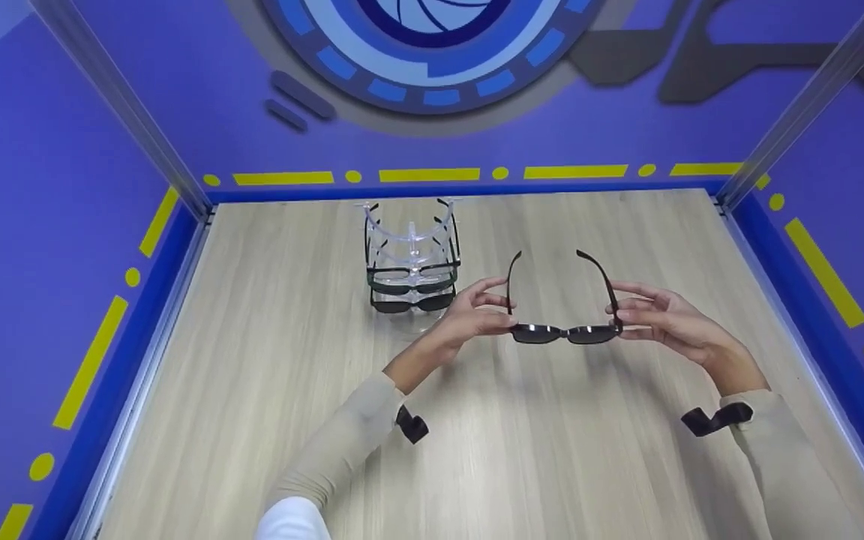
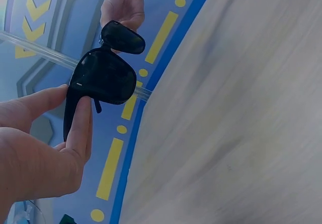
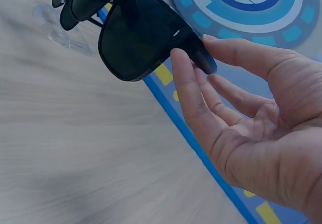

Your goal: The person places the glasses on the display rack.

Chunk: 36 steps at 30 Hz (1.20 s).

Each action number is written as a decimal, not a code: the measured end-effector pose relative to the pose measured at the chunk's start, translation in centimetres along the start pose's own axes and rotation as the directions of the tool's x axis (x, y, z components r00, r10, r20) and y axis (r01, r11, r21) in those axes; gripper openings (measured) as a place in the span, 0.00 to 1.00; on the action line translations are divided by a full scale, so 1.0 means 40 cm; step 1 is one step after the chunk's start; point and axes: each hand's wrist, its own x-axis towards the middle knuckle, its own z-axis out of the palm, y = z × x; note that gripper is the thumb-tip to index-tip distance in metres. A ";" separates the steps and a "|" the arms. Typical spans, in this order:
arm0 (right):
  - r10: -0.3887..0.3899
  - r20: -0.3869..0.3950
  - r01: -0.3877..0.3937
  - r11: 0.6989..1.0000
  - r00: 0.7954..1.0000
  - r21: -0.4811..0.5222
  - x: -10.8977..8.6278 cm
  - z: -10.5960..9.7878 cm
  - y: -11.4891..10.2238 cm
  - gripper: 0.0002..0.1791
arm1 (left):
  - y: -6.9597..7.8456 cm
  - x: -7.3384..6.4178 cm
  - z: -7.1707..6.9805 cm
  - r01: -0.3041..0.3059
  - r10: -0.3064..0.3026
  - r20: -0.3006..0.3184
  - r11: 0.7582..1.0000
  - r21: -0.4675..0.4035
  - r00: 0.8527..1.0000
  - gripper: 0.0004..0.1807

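A pair of black sunglasses (image 1: 591,334) is held above the table between both hands, temples unfolded and pointing away from me. My left hand (image 1: 469,316) pinches the frame at its left hinge. At the opposite hinge, my right hand (image 1: 668,324) grips the frame between thumb and fingers. Both dark lenses show in the left wrist view, where the left thumb and fingers hold the sunglasses (image 2: 103,78) by one corner. The right wrist view has the near lens of the sunglasses (image 3: 133,38) large, with the right hand (image 3: 251,103) pinching the temple end.
Left of the hands, a clear plastic display stand (image 1: 413,234) carries several pairs of glasses (image 1: 411,288) stacked one above another. The wooden tabletop (image 1: 267,315) is bounded by blue panels (image 1: 72,225) with yellow markings on the left, back and right.
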 end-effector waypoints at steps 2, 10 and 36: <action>-0.003 -0.002 0.003 1.000 1.000 -0.005 -0.001 0.003 -0.006 0.27 | 0.006 -0.006 0.001 -0.009 0.009 0.002 1.000 -0.003 1.000 0.41; -0.007 -0.007 0.007 1.000 1.000 0.005 -0.003 0.024 -0.021 0.27 | 0.030 -0.028 -0.010 -0.041 0.041 0.024 0.999 -0.005 0.999 0.41; -0.022 -0.043 0.023 0.999 0.999 0.043 0.022 0.093 -0.073 0.25 | 0.105 -0.075 -0.052 -0.096 0.095 0.030 0.995 0.001 0.995 0.42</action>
